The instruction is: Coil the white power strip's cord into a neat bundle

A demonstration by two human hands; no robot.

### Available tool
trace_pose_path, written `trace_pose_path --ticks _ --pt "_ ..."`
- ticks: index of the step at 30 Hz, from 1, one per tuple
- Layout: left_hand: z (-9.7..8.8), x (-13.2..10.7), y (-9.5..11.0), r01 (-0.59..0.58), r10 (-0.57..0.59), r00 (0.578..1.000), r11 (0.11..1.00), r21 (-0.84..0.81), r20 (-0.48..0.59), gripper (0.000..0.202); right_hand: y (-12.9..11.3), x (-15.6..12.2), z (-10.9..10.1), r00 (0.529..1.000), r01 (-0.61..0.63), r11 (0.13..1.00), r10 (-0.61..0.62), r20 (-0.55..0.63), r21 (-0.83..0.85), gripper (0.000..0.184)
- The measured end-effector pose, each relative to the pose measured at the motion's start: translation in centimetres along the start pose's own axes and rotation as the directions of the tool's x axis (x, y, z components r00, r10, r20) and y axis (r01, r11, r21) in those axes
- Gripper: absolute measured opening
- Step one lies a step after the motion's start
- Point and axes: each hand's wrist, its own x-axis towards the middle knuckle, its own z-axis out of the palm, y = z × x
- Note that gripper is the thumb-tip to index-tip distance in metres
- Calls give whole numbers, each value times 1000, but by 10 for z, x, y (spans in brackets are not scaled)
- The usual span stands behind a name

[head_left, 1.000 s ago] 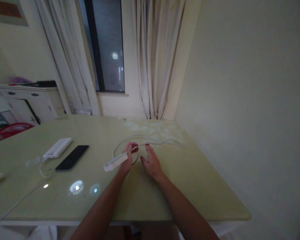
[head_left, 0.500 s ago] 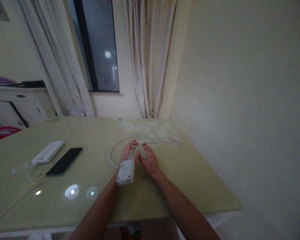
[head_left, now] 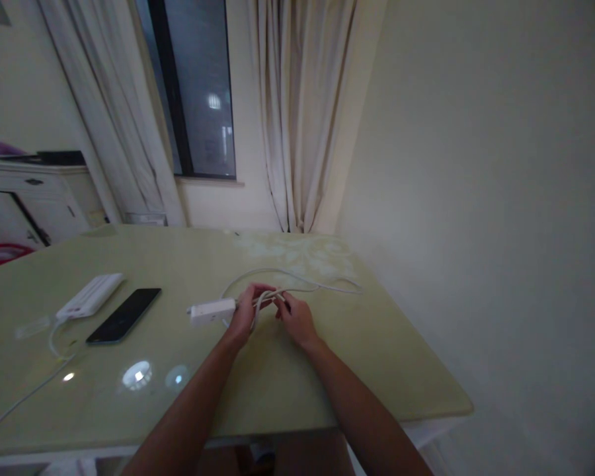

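Observation:
My left hand point(head_left: 242, 318) is closed around looped strands of a white cable point(head_left: 264, 304). The cable leads to a small white box that looks like a power strip point(head_left: 213, 310), sticking out to the left of that hand with its narrow side showing. Close on the right, my right hand point(head_left: 296, 321) pinches the same cable between thumb and fingers. The rest of the cable lies in a wide loop on the table beyond both hands, running out to the right. Part of the cable is hidden behind my left hand.
On the left of the glossy green table point(head_left: 377, 370) lie a black phone point(head_left: 125, 316) and a white power bank point(head_left: 91, 295) with its own white cord point(head_left: 24, 398). A wall point(head_left: 476, 198) borders the right side. Behind are curtains point(head_left: 302, 112) and a window.
The white box has swung from hanging over my left wrist to pointing left. Cable strands are now bunched in my left hand, and my right hand's fingers have closed on the cable.

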Motion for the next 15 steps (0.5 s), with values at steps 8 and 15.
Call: trace_pose_path --ticks 8,15 --pt "-21 4 39 -35 -21 993 888 -458 -116 52 7 4 -40 973 132 931 -56 225 -340 34" --pt "-99 21 115 -359 275 865 924 -135 -419 53 92 -28 -141 958 195 805 -34 285 -560 38"
